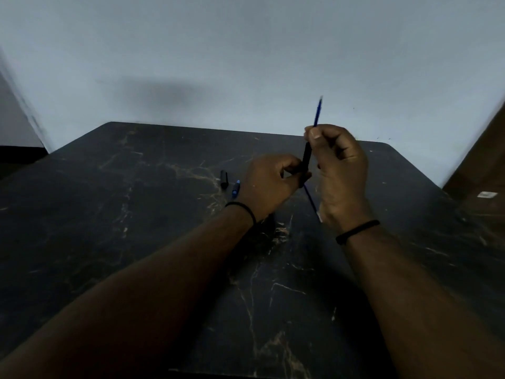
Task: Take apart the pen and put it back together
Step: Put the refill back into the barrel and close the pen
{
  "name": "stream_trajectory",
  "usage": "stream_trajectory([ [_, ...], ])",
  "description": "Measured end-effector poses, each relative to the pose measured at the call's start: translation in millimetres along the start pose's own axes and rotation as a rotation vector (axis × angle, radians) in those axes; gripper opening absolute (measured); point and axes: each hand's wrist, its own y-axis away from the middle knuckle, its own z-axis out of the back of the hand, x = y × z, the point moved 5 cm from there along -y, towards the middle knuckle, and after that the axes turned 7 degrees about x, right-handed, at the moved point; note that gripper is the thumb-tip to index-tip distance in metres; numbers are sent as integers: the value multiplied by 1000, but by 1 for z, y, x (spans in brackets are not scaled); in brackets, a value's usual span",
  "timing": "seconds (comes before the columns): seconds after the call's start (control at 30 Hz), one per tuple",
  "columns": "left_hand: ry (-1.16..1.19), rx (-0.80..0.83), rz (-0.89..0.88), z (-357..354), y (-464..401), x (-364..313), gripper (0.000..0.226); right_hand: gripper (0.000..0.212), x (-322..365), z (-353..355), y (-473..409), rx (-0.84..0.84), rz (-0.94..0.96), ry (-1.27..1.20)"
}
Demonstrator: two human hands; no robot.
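Both hands meet above the tabletop. Left hand (pixel 269 181) curls its fingers round the lower end of one black tubular pen barrel (pixel 306 160), held nearly upright. Right hand (pixel 338 170) pinches one thin blue ink refill (pixel 317 112) that runs through the barrel and sticks out above and below. Just left of the left hand lie one short black pen cap (pixel 224 179) and one small blue pen piece (pixel 235 189) on the dark marbled tabletop (pixel 136 214). Each wrist wears one black band.

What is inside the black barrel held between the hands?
A blue refill runs through the barrel, sticking out above the right hand and below the left hand. The stretch inside is hidden.
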Motion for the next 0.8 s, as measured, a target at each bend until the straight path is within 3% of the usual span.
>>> stream_trajectory([
  [0.17, -89, -5, 108, 4, -2, 8, 14, 3, 19, 20, 1, -348, 200, -28],
  [0.23, -97, -35, 143, 7, -3, 12, 15, 4, 29, 26, 1, -415, 319, 29],
  [0.33, -73, -109, 176, 15, -3, 18, 13, 7, 31, 26, 1, -384, 374, 213],
  [0.5, -92, -150, 155, 17, -2, 19, 10, 4, 7, 40, -9, -290, 229, 600],
  [0.7, -101, -147, 164, 16, -2, 22, 10, 7, -6, 60, -16, -317, 125, 775],
  [0.8, -105, -154, 163, 17, -3, 22, 12, 5, -13, 59, -18, -251, 29, 636],
])
